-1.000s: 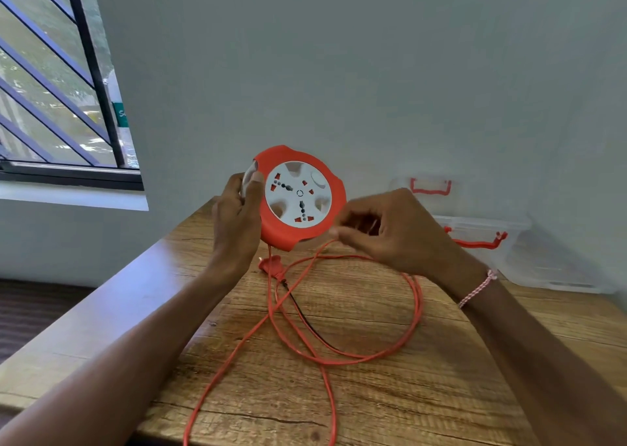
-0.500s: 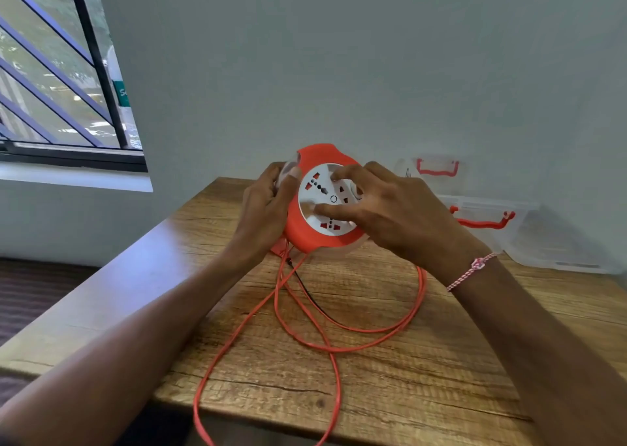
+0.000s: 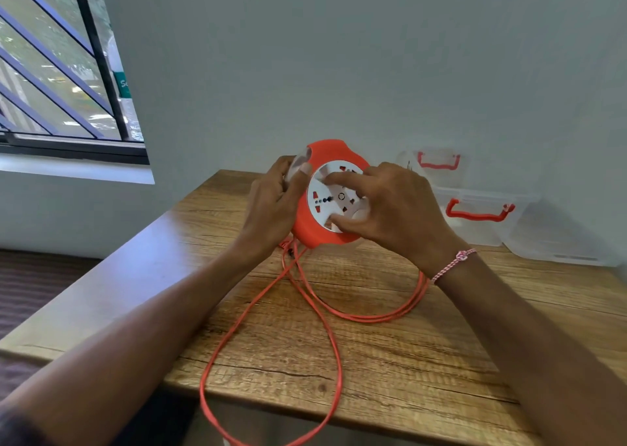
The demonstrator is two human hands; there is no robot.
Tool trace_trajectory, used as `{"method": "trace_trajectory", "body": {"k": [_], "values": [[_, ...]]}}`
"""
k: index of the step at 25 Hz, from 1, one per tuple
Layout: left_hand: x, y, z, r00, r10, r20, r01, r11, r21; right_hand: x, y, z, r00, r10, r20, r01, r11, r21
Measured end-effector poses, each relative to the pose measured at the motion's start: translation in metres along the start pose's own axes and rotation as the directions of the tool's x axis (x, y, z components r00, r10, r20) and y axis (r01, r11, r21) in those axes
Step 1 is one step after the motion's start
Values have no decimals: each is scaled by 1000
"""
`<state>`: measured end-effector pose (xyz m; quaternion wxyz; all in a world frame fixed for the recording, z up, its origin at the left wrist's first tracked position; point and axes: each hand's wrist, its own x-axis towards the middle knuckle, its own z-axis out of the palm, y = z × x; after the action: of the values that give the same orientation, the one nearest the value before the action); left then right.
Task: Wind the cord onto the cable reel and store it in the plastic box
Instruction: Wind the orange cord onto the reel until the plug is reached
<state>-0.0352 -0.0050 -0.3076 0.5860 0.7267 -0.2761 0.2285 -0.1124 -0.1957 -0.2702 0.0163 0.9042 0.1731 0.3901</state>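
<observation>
We are holding the cable reel [image 3: 330, 194] upright just above the desk [image 3: 390, 354], between our two hands. Our left hand [image 3: 274, 204] is making its grip around the reel's left rim, fingers curled behind it and the thumb pressed on the front edge, so this grip is closed on the reel. Our right hand [image 3: 390, 208] is lying on the white socket face, its fingers [image 3: 339, 177] spread and pressing into the recesses of that face; we judge that this grip is turning the face to draw cord in, though a single picture cannot show the turning.

The cord [image 3: 325, 310] is dropping out from under the reel, directly below both grips, and most of it is lying loose: one double loop is curving on the desk beneath our right wrist, and a longer loop is running toward us and hanging over the near edge of the desk. How much is already wound inside the red housing we cannot tell.

The plastic box [image 3: 481, 221], clear with a red handle, is standing beyond our right grip, against the wall, well apart from the reel. A clear lid [image 3: 437, 167] with its own red handle is leaning behind it.

So we are judging the winding to be at an early stage; the rest of the cord, and then the storing, are remaining.
</observation>
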Motion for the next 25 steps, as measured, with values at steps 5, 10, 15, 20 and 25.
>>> {"method": "trace_trajectory", "body": {"k": [5, 10, 15, 20, 25], "values": [[-1, -2, 4, 1000, 22, -6, -22, 999, 48, 5, -18, 22, 877, 481, 9, -449, 813, 370], [1, -2, 3, 1000, 0, -26, 1, 999, 40, 3, -9, 16, 929, 361, -79, -318, 890, 327], [5, 1, -4, 999, -36, -38, 36, 999, 11, 0, 18, 2, 981, -152, 124, 161, 985, -66], [3, 3, -2, 1000, -19, -24, 19, 1000, -2, 1, 13, 1, 979, -204, -6, 200, 968, -150], [2, 3, 2, 999, 16, -49, -15, 999, 36, 2, -9, 9, 983, 138, -121, -130, 988, 78]]}}
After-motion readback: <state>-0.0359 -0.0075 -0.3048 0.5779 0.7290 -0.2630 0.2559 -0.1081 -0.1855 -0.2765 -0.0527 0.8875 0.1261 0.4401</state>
